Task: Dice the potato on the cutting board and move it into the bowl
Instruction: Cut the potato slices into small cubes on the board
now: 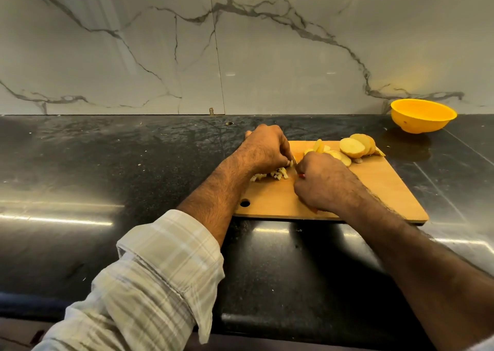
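Slices (pixel 352 147) lean rightward on my board (pixel 374 187); right hand (pixel 324 182) grips the knife (pixel 294 160), left hand (pixel 264 147) pinches potato (pixel 290 163).

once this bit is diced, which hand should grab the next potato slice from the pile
Left, probably. The right hand grips the knife, so it is occupied. The left hand holds only potato at the blade, beside the diced pieces. The slices lie at the board's far right, so it must reach across.
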`<state>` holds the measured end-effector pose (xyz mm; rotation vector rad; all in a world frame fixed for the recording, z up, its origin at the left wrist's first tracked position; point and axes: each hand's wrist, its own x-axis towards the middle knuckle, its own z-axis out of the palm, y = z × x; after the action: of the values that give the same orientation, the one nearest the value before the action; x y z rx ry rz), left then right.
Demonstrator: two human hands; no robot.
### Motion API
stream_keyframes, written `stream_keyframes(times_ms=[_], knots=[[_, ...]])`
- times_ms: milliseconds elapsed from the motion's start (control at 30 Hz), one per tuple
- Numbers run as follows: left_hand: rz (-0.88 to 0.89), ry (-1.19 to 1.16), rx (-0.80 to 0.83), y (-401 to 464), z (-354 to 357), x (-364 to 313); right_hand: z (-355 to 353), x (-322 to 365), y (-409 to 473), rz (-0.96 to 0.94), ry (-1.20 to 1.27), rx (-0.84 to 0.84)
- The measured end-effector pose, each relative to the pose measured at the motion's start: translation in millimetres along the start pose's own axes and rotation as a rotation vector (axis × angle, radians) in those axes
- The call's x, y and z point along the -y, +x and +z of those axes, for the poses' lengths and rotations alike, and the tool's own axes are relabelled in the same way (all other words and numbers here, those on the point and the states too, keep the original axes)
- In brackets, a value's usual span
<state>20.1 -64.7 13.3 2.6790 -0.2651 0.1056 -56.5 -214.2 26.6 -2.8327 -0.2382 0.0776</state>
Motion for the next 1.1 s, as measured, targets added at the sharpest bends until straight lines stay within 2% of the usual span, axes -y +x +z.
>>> stream_keyframes(times_ms=[233,733,1100], knots=[[0.001,-0.027,-0.002,-4.8,-3.3,8.3,-2.0,-14.1,-6.0,-0.017,0.047,-0.093],[0.002,0.009,0.029,-5.3,-2.8,-4.4,-5.2,-9.0,1.3,-0.019,0.058,0.015],[-0.001,0.011,0.029,-7.2,-4.6,0.3,1.6,-16.3,-1.9,-0.053,0.034,-0.057]])
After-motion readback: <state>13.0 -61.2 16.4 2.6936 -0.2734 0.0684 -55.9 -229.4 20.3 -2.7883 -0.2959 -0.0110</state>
